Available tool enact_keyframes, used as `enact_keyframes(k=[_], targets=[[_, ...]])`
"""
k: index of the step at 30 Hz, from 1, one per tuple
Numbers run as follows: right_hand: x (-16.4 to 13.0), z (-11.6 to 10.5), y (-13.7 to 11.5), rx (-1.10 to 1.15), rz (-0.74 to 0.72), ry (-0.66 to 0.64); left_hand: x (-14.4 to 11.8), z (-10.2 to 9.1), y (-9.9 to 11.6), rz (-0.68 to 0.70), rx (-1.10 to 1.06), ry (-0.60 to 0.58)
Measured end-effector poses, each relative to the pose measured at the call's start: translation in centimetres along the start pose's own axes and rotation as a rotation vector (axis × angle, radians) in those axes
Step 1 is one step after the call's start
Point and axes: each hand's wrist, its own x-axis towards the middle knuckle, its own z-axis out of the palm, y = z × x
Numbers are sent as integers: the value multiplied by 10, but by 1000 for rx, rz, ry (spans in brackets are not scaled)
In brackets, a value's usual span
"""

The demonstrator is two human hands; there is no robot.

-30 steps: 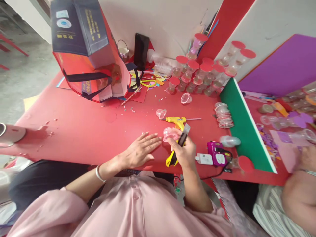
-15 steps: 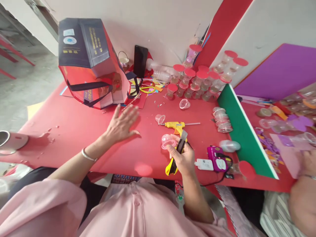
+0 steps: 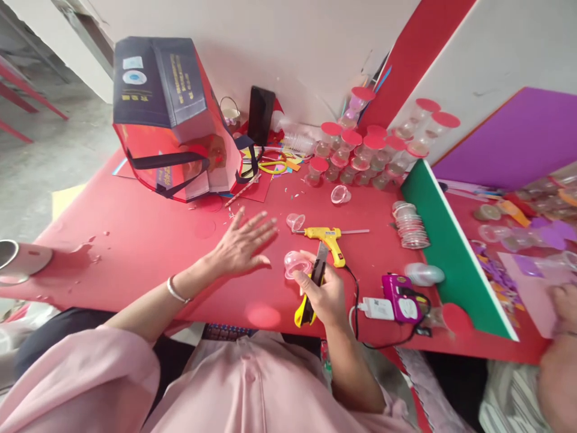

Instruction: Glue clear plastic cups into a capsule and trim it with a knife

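My left hand (image 3: 247,245) is held over the red table with its fingers spread and nothing in them. In my right hand (image 3: 325,293) is a utility knife (image 3: 318,272) with a black and yellow body, its blade pointing away from me. The same hand also grips a small clear plastic cup (image 3: 294,262) at its fingertips. Just beyond lies a yellow glue gun (image 3: 325,233) with a clear glue stick in its back. One clear plastic cup (image 3: 296,222) sits by its nozzle, and another cup (image 3: 341,194) lies farther back.
A dark blue and red bag (image 3: 155,90) stands at the back left, near a black phone (image 3: 261,114). Several capped hourglass-shaped cup pairs (image 3: 351,141) crowd the back right. A green divider (image 3: 455,246) runs along the right, with a purple power box (image 3: 401,297) nearby. Beyond it is another person's hand (image 3: 565,300).
My left hand has moved right, towards the cups and glue gun. My right hand has shifted slightly left, carrying the utility knife and plastic cup. The camera view has shifted a little.
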Motion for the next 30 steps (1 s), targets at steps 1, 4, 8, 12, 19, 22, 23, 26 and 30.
enact_keyframes(k=[1, 4, 8, 12, 19, 22, 23, 26, 30], targets=[[0, 1, 0, -4, 3, -11, -1, 4, 8, 56, -38, -32], [1, 4, -4, -12, 0, -38, 3, 16, 9, 70, -62, -86], [3, 8, -13, -11, -5, -52, 15, 12, -26, -149, 37, 58], [7, 16, -13, -31, -2, -77, 16, -9, -39, -355, 73, 296], [37, 52, -23, -77, -70, -129, 19, -24, -37, -753, -42, 575], [47, 62, -27, -108, -95, -149, 17, -28, -38, -711, -73, 596], [48, 63, -27, -106, -86, -162, 16, -29, -36, -656, -87, 578], [50, 66, -19, -121, -73, -159, 16, -32, -21, -523, -211, 481], [49, 67, -8, -233, -178, -68, 24, -33, 8, -551, -832, 340]])
